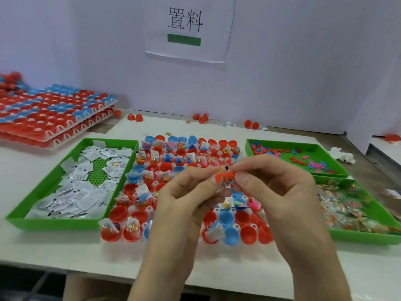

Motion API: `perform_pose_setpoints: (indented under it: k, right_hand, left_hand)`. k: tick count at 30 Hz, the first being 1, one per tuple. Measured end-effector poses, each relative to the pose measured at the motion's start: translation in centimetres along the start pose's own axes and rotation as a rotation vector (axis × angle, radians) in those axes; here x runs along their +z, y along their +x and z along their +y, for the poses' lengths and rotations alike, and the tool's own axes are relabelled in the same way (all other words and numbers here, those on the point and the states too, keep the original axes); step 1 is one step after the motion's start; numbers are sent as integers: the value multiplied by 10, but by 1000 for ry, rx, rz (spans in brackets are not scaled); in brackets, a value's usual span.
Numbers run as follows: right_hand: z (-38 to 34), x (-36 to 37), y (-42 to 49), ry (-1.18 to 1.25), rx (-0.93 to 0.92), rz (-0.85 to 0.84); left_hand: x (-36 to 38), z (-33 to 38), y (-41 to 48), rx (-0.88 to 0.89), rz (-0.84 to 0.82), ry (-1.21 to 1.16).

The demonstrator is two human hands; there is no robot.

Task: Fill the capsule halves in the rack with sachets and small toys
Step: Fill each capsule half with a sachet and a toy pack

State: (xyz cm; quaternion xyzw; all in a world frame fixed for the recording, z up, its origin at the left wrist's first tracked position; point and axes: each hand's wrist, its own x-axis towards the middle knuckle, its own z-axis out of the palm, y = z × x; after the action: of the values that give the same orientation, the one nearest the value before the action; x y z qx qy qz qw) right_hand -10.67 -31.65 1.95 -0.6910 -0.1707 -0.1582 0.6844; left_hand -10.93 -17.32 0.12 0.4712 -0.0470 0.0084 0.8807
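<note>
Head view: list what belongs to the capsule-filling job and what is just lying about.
Job: capsule halves in the rack; sachet tray; toy tray; tray of clear packets; red toy pinched by left hand and right hand.
Lying about: stacked racks, rear left; loose red halves by the wall; crumpled tissue; wall sign.

A paper sign (188,29) bearing a green bar hangs on the wall (86,51), a crumpled tissue (341,154) lying on the table (65,253).

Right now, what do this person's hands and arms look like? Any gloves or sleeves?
Two bare hands, the left hand and the right hand, with no gloves, rings or watch showing. Both forearms are bare down to the picture's bottom edge; no sleeve is in view.
</note>
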Motion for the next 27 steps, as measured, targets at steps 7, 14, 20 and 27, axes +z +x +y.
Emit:
perform_pose_setpoints:
  k: [7, 14, 20, 27]
  right_hand:
    - [-6, -13, -8, -26, -57, -61]
    - [-1, -15, -8, -183, -128, -139]
    - [3, -10, -8, -200, -140, -93]
    - [5, -8, -7, -222, -121, -1]
  left_hand:
    - [-5, 4, -1, -120, -118, -40]
    - [-8, 0, 3, -155, -132, 5]
    - [-6, -2, 1, -103, -106, 26]
    - [-2, -3, -4, 155, -39, 393]
